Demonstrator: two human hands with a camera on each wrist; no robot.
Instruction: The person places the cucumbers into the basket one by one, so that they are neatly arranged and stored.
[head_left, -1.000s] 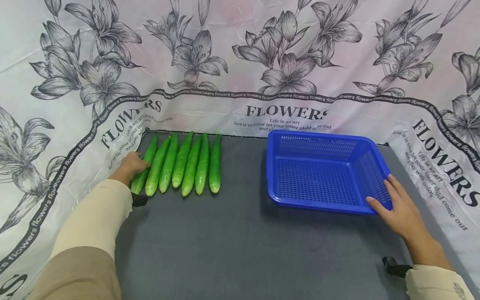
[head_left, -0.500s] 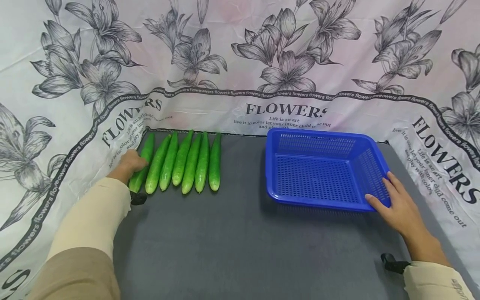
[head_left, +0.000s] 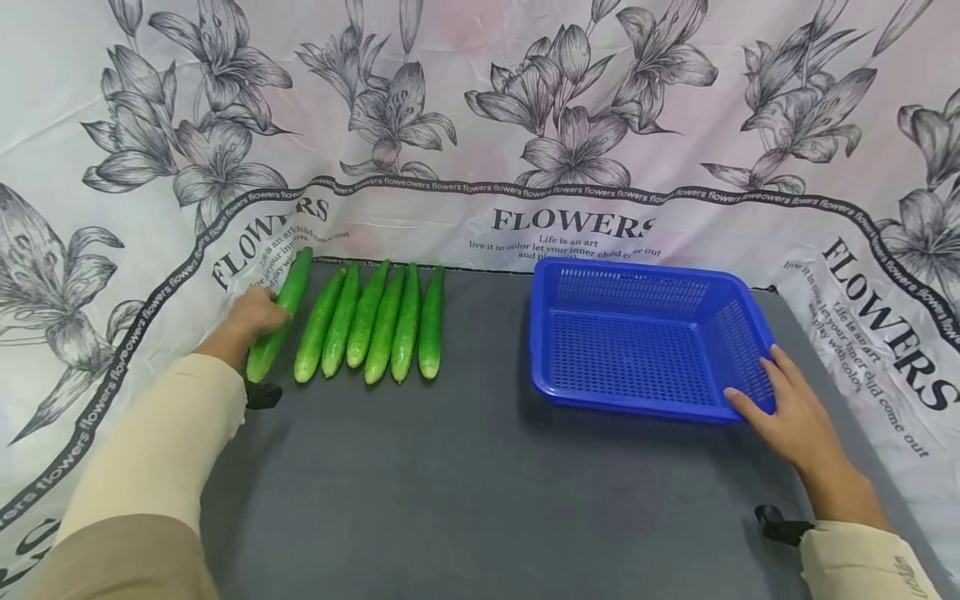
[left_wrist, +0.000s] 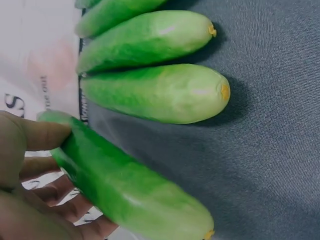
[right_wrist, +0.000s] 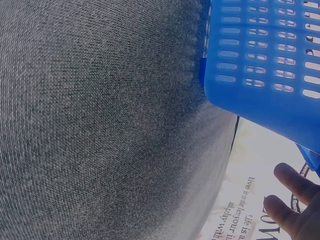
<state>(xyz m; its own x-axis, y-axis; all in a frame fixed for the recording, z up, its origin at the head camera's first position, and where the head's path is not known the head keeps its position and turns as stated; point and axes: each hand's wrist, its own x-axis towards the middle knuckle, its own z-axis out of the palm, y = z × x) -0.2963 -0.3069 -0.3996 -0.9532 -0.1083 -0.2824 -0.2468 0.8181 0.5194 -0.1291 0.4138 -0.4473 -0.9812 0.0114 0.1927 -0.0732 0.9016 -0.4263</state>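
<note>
My left hand grips the leftmost cucumber around its middle, with thumb on one side and fingers on the other. In the left wrist view, this cucumber slants away from its neighbours, pale end toward the lower right. Beside it, several more cucumbers lie side by side in a row. My right hand rests at the near right corner of the blue plastic basket, thumb over the rim. Straight, spread fingers show beside the basket wall in the right wrist view; the thumb is hidden there.
Dark grey cloth covers the table under the cucumbers and basket. A white floral-printed sheet rises behind and along both sides. Between the cucumber row and the basket lies a stretch of grey cloth.
My left hand has shifted left with the leftmost cucumber, widening the gap to the row. The cucumber's far tip now overlaps the sheet's printed edge. My right hand stays at the basket corner.
</note>
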